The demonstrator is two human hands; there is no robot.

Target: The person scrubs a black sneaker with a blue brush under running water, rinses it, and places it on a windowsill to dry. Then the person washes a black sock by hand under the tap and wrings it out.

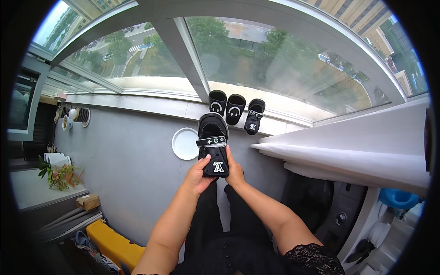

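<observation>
In front of my body I hold up a black strapped sandal point(212, 158), its open heel end pointing away from me. A dark strap with white flower-like marks crosses it, and a white emblem sits on its near end. My left hand point(198, 178) grips the left side, thumb on top. Around the right side curls my right hand point(234, 170), its fingers partly hidden beneath the sole. Beyond, on the window ledge, a similar black sandal point(253, 120) leans beside two black slippers point(235, 111) with white smiling faces.
A white round dish point(175, 145) lies on the grey floor point(128, 151) left of the sandal. Right of me hang a white curtain point(339, 158) and stands a dark washing machine point(340, 201). A potted plant point(60, 176), cardboard box point(88, 201) and yellow object point(112, 243) are at left.
</observation>
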